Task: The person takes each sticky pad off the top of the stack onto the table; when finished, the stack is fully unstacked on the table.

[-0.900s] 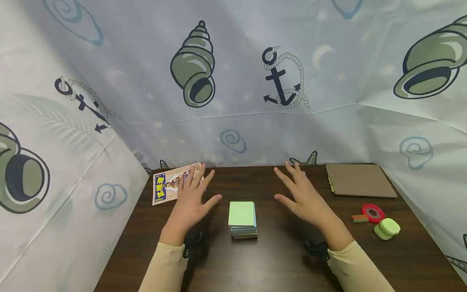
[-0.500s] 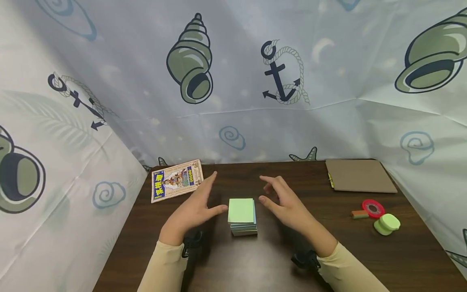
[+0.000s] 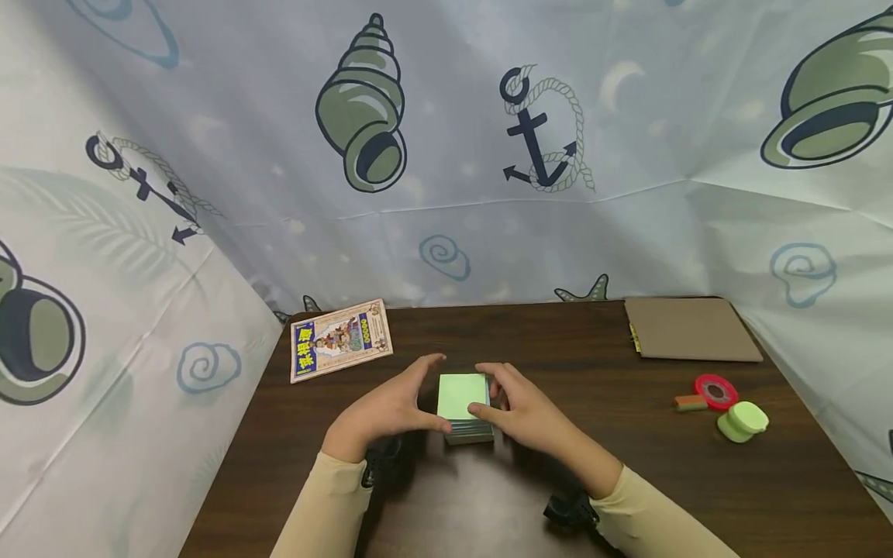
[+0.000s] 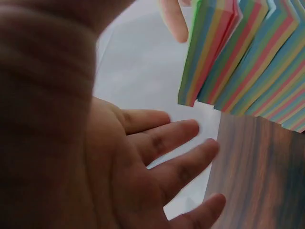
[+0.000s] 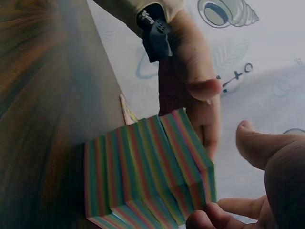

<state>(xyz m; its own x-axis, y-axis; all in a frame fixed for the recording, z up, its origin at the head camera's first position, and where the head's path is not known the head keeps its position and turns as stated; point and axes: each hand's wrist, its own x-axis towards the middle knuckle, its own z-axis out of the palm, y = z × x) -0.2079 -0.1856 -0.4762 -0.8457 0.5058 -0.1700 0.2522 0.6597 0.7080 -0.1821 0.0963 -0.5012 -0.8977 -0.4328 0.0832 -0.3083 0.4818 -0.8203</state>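
A tall stack of square sticky note pads point(image 3: 462, 396), light green on top, stands on the table between both hands. Coloured stripes run along the sides of the sticky note pads point(image 4: 238, 62) in the left wrist view. My left hand point(image 3: 391, 407) is at the stack's left side, fingers spread and loosely bent, with a gap to the pads in the left wrist view. My right hand point(image 3: 526, 407) is at the right side. Its fingertips point(image 5: 202, 219) are at the upper edge of the stack, seemingly touching it, while its thumb point(image 5: 252, 138) stays apart from the pads.
A printed booklet point(image 3: 340, 341) lies at the back left of the dark wooden table point(image 3: 446, 511). At the back right lies a brown notebook point(image 3: 691, 329). Nearer sit a red round item point(image 3: 716, 392), a small brown-and-green block point(image 3: 691, 403) and a light green lidded container point(image 3: 743, 421).
Both hands have moved inward from wide apart to either side of the sticky note stack. The right hand's fingers have bent. The stack has stayed in place on the table.
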